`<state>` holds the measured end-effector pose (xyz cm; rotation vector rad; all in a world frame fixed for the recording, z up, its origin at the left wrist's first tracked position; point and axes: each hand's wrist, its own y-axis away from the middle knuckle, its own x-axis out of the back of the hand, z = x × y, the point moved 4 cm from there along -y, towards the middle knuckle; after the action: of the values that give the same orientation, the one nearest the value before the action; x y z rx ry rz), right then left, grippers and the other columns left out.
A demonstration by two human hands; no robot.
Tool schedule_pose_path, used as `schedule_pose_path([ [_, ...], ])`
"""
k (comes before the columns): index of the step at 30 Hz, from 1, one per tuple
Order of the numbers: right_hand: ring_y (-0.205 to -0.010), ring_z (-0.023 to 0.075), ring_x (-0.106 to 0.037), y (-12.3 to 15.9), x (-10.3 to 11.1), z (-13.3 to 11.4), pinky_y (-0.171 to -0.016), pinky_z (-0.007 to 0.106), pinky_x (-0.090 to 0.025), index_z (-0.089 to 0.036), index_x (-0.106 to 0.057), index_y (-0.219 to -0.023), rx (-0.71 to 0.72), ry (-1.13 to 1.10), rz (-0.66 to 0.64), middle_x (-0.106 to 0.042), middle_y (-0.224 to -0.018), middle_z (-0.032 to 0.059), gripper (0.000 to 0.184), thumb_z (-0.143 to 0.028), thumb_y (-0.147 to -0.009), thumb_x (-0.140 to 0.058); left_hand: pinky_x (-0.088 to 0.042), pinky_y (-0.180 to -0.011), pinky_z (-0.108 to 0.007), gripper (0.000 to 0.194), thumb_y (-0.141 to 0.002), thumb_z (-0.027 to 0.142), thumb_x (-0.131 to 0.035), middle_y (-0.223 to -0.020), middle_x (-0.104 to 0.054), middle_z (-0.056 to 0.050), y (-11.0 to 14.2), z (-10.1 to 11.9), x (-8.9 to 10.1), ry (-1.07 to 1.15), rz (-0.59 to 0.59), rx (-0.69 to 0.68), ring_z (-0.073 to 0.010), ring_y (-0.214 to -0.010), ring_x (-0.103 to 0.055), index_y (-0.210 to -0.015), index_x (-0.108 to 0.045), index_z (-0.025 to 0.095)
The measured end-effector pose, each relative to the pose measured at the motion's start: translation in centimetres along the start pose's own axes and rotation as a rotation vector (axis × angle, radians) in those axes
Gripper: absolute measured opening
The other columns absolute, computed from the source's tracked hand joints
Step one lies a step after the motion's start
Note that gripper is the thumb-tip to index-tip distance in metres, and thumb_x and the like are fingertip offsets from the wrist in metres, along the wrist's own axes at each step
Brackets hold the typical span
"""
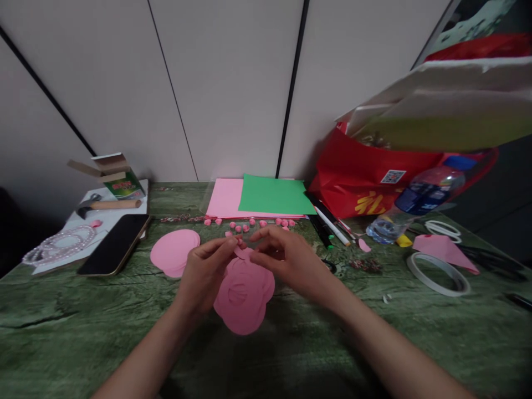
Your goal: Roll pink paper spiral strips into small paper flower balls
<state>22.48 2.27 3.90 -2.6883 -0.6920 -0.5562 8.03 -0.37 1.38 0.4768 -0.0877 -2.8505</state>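
Left fingers: the thumb and index of the left fingers are closed on a small pink paper piece, held above the far part of the pink cut-out pile.
Right fingers: the right fingers are curved and parted, with a gap between thumb and index, just beside the held piece; whether a tip touches it, I cannot tell.
Cut-out pile: the landmark, lying on the green wood-patterned surface, with rounded, overlapping edges and curved cuts in the middle.
Row of pink bits: small pink rolled bits lie just beyond the pile.
Discs: a stack of pink paper discs is left of the pile.
Sheets: a green sheet overlaps pink sheets, beyond the pile and the row of bits.
Far left of the pile: a dark-screened phone, a beaded strand, a hammer with a wooden handle, and an open green box.
Right of the pile, farther back: a white pen and black markers, then a red bag with a blue-capped bottle in front.
Well right of the pile: a roll of tape lying flat, with a folded pink paper just behind it.
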Motion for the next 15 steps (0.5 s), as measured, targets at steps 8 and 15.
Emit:
schedule_pose_path([
  [8,-0.067,0.0130,-0.063,-0.2,0.5,-0.2,-0.062,0.025,-0.049,-0.018,-0.057,-0.090,0.017,-0.058,0.066,-0.068,-0.075,0.0019,0.018,-0.016,-0.073,-0.060,-0.046,-0.059,-0.021,0.011,-0.061,0.026,-0.072,-0.068,-0.070,-0.003,0.1,0.0,0.1,-0.048,0.015,-0.043,-0.0113,-0.062,-0.059,-0.066,-0.071,0.016],
  [15,-0.068,0.0130,-0.064,-0.1,1.2,-0.4,-0.062,0.025,-0.051,-0.018,-0.060,-0.085,0.069,-0.045,0.174,-0.069,-0.077,0.0023,0.013,-0.015,-0.072,-0.059,-0.049,-0.061,-0.021,0.008,-0.065,0.023,-0.070,-0.068,-0.071,0.000,0.2,0.2,0.0,-0.195,-0.022,-0.093,-0.0104,-0.061,-0.062,-0.073,-0.072,0.020],
])
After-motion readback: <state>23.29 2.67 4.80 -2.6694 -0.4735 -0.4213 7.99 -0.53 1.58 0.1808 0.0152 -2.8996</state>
